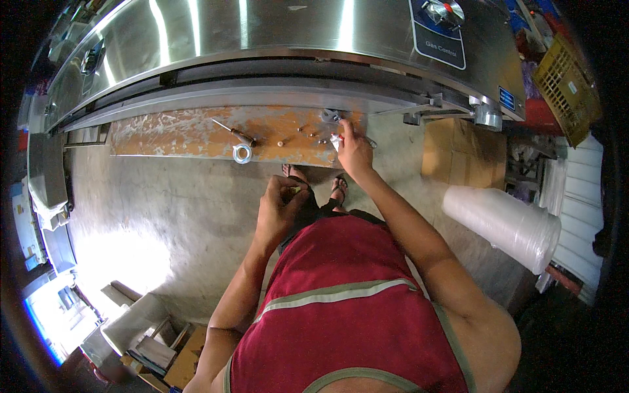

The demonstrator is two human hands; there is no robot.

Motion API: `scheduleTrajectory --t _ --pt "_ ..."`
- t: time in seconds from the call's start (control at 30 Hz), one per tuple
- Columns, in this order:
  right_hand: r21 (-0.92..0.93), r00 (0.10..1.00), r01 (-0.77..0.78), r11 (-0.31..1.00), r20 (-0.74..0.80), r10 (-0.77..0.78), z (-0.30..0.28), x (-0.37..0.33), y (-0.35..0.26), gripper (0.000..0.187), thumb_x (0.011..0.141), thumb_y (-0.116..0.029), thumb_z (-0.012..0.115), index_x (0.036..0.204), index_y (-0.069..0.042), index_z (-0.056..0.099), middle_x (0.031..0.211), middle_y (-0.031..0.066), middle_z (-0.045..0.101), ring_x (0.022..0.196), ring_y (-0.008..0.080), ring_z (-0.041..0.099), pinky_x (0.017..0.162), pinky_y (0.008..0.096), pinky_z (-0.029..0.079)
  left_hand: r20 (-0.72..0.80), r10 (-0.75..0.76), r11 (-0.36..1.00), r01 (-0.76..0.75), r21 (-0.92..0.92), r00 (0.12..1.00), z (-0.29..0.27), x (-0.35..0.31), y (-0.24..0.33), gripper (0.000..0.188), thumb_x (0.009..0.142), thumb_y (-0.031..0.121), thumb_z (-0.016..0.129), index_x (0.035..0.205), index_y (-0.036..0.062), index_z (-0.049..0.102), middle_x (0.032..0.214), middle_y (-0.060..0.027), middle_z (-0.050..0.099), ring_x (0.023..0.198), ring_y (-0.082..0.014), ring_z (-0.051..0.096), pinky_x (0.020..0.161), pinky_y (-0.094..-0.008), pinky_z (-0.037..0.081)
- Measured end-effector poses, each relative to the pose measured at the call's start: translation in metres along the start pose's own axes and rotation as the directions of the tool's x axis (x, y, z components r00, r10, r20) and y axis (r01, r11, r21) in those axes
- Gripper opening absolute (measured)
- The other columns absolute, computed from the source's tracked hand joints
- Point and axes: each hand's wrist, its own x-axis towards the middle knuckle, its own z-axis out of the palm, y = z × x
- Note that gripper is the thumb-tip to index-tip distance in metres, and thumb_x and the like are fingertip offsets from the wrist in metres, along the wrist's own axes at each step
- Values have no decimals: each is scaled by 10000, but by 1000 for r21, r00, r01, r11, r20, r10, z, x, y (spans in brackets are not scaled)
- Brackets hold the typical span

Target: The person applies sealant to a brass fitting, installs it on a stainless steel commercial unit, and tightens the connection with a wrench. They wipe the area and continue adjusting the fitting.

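My left hand [280, 204] is closed in front of my legs, its fingers pinching a small yellowish piece [294, 190] that is mostly hidden. Over the right end of a worn orange-brown board [190, 134], my right hand [356, 152] is bent around a small white-and-red object [336, 141]. Its index finger reaches toward a grey metal tool [331, 116] on the board. Several small fittings lie left of this hand, among them a pale round one [280, 143]. Farther left are a screwdriver [241, 136] and a roll of white tape [242, 154] at the board's near edge.
A stainless steel appliance [282, 33] with a control knob [443, 12] spans the far side above the board. On the right stand a cardboard box [464, 154], a plastic-wrapped roll [503, 223] and a yellow crate [565, 88]. Boxes and a grey chair-like item [134, 321] sit lower left.
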Motion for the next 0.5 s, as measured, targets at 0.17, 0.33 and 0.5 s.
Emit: scheduleTrajectory --t 0.17,0.33,0.5 --pt "-131 953 241 962 -157 -260 26 10 13 561 898 -89 674 1419 -114 466 1049 201 695 945 397 676 776 497 539 -108 2 997 -10 -75 994 -1 1 5 315 938 146 742 1150 3 557 1057 -176 749 1002 -258 730 871 -363 545" --pt "-78 903 261 962 -332 -272 21 11 13 531 889 -71 667 1397 -98 512 1179 185 659 1034 380 656 855 456 546 -126 -18 985 -4 -171 992 -1 0 12 309 954 119 715 1207 -13 595 1087 -154 729 1002 -239 702 897 -346 530" --pt "472 984 125 873 -172 -48 -69 -21 -31 422 900 -68 655 1319 -61 612 1217 128 644 1059 283 647 933 382 526 -102 124 992 -124 3 987 -11 -3 38 396 965 60 690 1337 -14 577 1205 -123 653 1098 -184 621 988 -320 483"
